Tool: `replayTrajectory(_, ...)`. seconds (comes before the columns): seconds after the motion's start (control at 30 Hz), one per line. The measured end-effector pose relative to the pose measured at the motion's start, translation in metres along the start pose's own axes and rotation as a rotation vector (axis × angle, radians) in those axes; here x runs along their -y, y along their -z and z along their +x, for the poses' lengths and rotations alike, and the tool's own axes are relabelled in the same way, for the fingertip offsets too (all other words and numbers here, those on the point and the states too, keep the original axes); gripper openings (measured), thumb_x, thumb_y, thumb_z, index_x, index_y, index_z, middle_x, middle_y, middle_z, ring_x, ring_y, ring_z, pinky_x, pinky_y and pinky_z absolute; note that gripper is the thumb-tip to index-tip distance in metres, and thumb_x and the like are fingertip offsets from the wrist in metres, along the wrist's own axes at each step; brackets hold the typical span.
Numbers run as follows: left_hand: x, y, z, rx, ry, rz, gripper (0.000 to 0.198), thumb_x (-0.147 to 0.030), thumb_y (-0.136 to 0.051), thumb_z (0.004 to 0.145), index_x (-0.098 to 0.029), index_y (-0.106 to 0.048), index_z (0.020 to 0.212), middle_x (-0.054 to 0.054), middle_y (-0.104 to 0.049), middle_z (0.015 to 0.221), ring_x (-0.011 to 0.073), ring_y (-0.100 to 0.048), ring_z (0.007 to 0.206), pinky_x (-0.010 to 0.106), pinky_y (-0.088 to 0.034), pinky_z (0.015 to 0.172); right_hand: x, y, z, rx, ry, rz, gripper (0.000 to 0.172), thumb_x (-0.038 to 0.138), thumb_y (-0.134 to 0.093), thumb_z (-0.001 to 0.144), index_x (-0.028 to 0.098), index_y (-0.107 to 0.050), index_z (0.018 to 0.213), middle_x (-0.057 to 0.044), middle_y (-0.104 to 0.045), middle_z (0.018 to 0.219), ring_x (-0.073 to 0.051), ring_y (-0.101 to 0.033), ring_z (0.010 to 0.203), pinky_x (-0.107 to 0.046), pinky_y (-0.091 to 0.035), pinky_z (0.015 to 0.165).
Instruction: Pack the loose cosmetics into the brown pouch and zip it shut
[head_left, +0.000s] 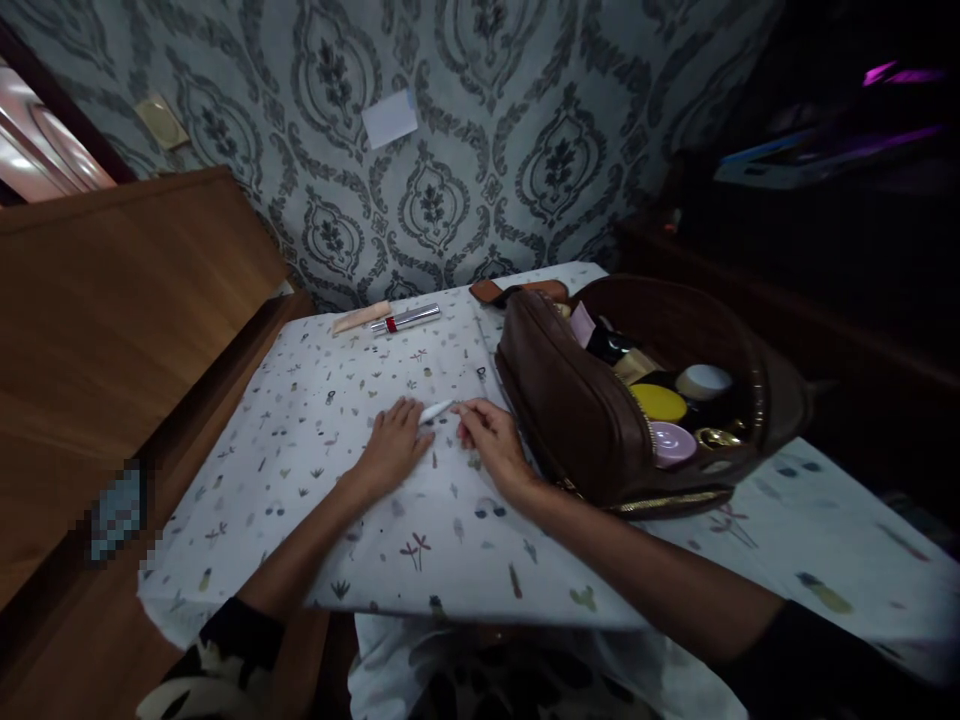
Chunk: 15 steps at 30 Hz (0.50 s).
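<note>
A small slim white tube (435,411) lies slanted just above the patterned cloth, between my hands. My left hand (391,440) rests low on the cloth, its fingers and thumb closed about the tube's wider end, which they partly hide. At the tapered tip, my right hand (491,438) has its thumb and fingers pinched together. Exactly how those fingertips meet the tip is too small to see. Right of my right hand stands an unzipped brown bag (574,395). It holds several cosmetics, among them a yellow round lid (658,402) and a pink round lid (673,443).
Beyond my hands lie a silver tube with a red band (409,319) and a beige tube (360,318). White printed cloth (300,440) covers the table. A wooden panel (127,320) rises at the left; patterned wallpaper (465,150) backs the table.
</note>
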<state>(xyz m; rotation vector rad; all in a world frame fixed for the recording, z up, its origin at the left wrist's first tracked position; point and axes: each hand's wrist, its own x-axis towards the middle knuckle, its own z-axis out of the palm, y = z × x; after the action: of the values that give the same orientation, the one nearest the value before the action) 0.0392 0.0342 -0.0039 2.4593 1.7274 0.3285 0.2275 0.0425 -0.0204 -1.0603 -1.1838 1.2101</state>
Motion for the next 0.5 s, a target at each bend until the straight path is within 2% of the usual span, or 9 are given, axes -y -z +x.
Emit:
replayTrajectory(0.1, -0.013, 0.006, -0.021, 0.018, -0.12, -0.032, 0.042, -0.034, -0.047, 0.103, -0.022, -0.053, 0.143, 0.013, -0.06, 0.148, 0.0293, -0.048, 0.145, 0.053, -0.039, 0.12, -0.006, 0.003, 0.003, -0.125, 0.062, -0.029, 0.033, 0.048, -0.059, 0.081, 0.02, -0.063, 0.099, -0.005, -0.067, 0.087, -0.02, -0.061, 0.081, -0.031, -0.051, 0.073)
replayTrajectory(0.2, -0.022, 0.019, -0.031, -0.037, -0.228, -0.098, 0.035, -0.03, -0.041, 0.105, -0.023, -0.061, 0.133, 0.01, -0.069, 0.132, 0.0254, -0.06, 0.13, 0.046, -0.047, 0.114, -0.01, 0.006, 0.005, -0.195, 0.109, -0.056, 0.033, 0.045, -0.055, 0.083, 0.02, -0.063, 0.104, -0.01, -0.068, 0.107, -0.024, -0.061, 0.103, -0.037, -0.05, 0.088)
replayTrajectory(0.27, -0.024, 0.022, -0.03, -0.071, -0.203, -0.098, 0.036, -0.033, -0.04, 0.106, -0.019, -0.061, 0.132, 0.012, -0.069, 0.132, 0.0261, -0.061, 0.128, 0.046, -0.048, 0.112, -0.011, 0.007, 0.007, -0.205, 0.127, -0.069, 0.031, 0.043, -0.053, 0.085, 0.02, -0.063, 0.104, -0.011, -0.067, 0.109, -0.026, -0.06, 0.106, -0.038, -0.049, 0.092)
replayTrajectory(0.37, -0.028, 0.015, -0.029, -0.05, -0.151, -0.027, 0.04, -0.042, -0.045, 0.105, -0.018, -0.06, 0.134, 0.014, -0.061, 0.145, 0.0296, -0.052, 0.139, 0.049, -0.043, 0.117, -0.011, 0.007, 0.007, -0.198, 0.138, -0.078, 0.028, 0.041, -0.051, 0.087, 0.021, -0.063, 0.101, -0.01, -0.069, 0.107, -0.026, -0.06, 0.105, -0.04, -0.048, 0.094)
replayTrajectory(0.43, -0.033, 0.007, -0.033, -0.015, -0.172, 0.023, 0.043, -0.046, -0.048, 0.104, -0.019, -0.058, 0.136, 0.014, -0.057, 0.15, 0.0316, -0.046, 0.145, 0.051, -0.04, 0.119, -0.011, 0.007, 0.007, -0.191, 0.138, -0.077, 0.027, 0.042, -0.05, 0.089, 0.021, -0.063, 0.099, -0.009, -0.069, 0.106, -0.025, -0.061, 0.103, -0.04, -0.048, 0.095)
replayTrajectory(0.5, -0.04, 0.001, -0.04, -0.007, -0.221, 0.046, 0.042, -0.041, -0.047, 0.105, -0.019, -0.055, 0.139, 0.014, -0.058, 0.149, 0.0311, -0.046, 0.145, 0.051, -0.038, 0.12, -0.011, 0.007, 0.007, -0.182, 0.135, -0.07, 0.028, 0.044, -0.048, 0.09, 0.021, -0.063, 0.098, -0.009, -0.07, 0.104, -0.025, -0.061, 0.102, -0.039, -0.047, 0.095)
